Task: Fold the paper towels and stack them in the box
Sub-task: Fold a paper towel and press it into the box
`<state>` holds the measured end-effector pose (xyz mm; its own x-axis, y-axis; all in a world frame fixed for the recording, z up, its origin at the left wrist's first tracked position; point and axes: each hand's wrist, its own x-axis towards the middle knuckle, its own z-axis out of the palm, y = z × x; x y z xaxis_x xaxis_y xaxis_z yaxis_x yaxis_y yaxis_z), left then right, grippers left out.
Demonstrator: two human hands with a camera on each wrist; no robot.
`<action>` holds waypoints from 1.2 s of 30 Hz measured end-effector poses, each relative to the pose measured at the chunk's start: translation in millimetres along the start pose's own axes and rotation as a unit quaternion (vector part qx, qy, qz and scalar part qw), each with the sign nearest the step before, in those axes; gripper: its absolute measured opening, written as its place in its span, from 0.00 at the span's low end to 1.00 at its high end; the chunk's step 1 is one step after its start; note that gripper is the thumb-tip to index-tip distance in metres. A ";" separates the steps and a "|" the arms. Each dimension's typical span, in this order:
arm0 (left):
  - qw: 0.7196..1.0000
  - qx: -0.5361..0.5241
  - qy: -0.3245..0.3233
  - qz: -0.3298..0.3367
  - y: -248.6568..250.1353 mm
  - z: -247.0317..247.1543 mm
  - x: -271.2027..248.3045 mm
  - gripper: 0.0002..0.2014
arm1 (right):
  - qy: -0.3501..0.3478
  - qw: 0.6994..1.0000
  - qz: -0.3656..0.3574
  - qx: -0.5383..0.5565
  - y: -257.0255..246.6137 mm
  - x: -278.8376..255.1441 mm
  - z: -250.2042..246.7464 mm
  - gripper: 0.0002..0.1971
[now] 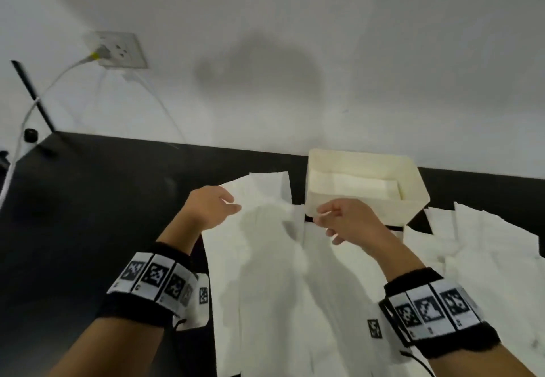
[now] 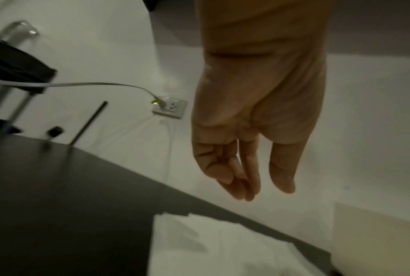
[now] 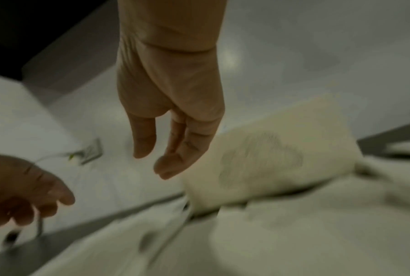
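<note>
A folded towel stack (image 1: 354, 185) already lies in the cream box (image 1: 413, 211) at far right, many unfolded paper towels (image 1: 280, 273) remain nearer, and left hand (image 1: 211, 207) and right hand (image 1: 346, 221) hover above them, fingers relaxed, holding nothing.

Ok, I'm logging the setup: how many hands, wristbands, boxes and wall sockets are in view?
Hands: 2 (left hand, right hand)
Wristbands: 2 (left wristband, right wristband)
Box: 1
Wall socket: 1
Total: 6
Paper towels overlap; count unclear.
</note>
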<state>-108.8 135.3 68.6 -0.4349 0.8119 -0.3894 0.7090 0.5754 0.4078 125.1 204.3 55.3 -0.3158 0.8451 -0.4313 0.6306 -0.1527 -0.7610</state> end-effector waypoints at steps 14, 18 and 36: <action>0.947 -0.271 0.004 -0.170 -69.3 88.6 -55.1 0.26 | -0.017 0.996 0.074 0.040 35.3 -8.2 96.7 0.29; 0.930 -0.333 -0.018 -0.157 -71.0 94.8 -55.3 0.16 | -0.016 0.997 0.072 0.027 31.8 -11.0 108.4 0.14; 0.925 -0.366 0.018 -0.099 -65.0 110.4 -52.2 0.16 | 0.005 0.996 0.034 -0.082 10.4 -1.8 153.3 0.21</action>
<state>-70.9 44.6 -28.7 -0.5443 0.6784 -0.4935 0.0531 0.6149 0.7868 23.5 122.7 -26.1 -0.2616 0.8410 -0.4736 0.7584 -0.1244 -0.6398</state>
